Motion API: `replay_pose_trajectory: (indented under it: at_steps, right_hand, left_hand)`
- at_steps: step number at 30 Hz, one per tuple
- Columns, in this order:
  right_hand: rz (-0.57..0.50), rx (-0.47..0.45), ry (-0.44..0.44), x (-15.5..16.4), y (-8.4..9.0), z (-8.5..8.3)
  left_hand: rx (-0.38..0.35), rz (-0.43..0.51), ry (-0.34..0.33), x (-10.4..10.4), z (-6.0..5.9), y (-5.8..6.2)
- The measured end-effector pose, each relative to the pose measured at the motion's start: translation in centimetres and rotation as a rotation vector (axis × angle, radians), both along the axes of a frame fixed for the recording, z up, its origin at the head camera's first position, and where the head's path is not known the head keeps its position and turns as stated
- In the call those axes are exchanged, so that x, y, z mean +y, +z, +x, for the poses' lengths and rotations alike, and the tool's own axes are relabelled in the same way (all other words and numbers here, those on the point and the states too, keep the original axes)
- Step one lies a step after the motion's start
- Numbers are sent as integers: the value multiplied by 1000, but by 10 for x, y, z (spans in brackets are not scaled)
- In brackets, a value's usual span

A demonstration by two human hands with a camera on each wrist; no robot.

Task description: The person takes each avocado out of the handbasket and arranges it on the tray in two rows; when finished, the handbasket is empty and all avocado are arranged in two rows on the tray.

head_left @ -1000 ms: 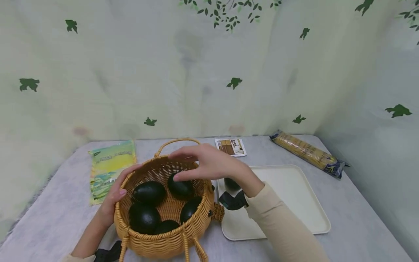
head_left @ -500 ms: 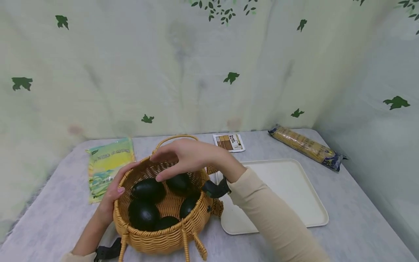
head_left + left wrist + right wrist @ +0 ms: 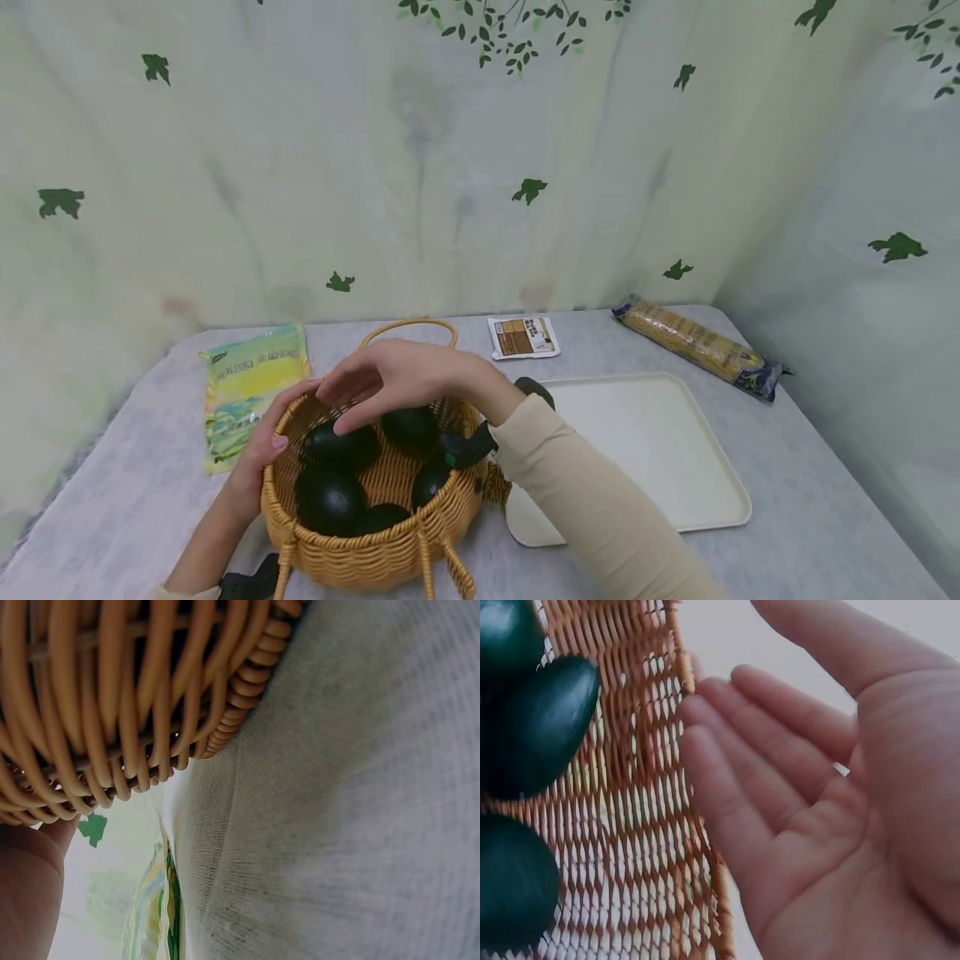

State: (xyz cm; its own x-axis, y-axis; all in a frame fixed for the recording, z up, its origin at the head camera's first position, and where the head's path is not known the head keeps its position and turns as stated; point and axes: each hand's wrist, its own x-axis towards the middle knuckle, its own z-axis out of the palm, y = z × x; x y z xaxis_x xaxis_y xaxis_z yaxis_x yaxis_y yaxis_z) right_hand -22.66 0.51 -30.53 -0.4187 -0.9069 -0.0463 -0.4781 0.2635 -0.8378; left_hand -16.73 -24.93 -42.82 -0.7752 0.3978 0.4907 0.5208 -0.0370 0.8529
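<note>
A: Moved in the last second?

B: Right hand [image 3: 401, 375], shifted leftward over the wicker basket [image 3: 352, 567], from the upper right fruit [image 3: 408, 429] towards the upper left fruit [image 3: 322, 444]. Left hand [image 3: 262, 450], at much the same spot on the left rim.

A: Holding anything?

B: Nothing in the right: thumb spread well away from nearly straight fingers, fingertips close by the rim in the right wrist view. Touching or just short? Cannot tell. Left laid against the outer wall, thumb at the rim; cannot tell how tightly curled.

A: And the load?

B: Five dark fruits [image 3: 330, 502] visible inside the basket, close together. Basket on the table [image 3: 135, 483], just left of the white tray [image 3: 660, 454]. Beyond the right sleeve [image 3: 592, 500], a partly covered dark shape [image 3: 534, 390]; perhaps another fruit, hard to say.

A: Best way to handle this step, apparently steadying the basket?

B: Keep the left palm firm against the wicker. Lower the right fingertips onto the far rim, thumb clear of the fruit beneath. Share the pressure evenly; avoid one-sided pulling, likely to tip the basket and set smooth fruits rolling.
</note>
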Motion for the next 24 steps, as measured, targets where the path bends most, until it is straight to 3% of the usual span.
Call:
replay_pose_trajectory:
  at_steps: [10,17,24]
  right_hand:
    - [110,109,37,-15,-11,-5]
    - [184,266,47,-24,-30,-10]
    - [231,286,51,-26,-36,-12]
  left_hand:
    - [-7,-32,10,-1,2,3]
    - [0,-34,4,-1,3,0]
    - [-5,-59,33,-1,4,1]
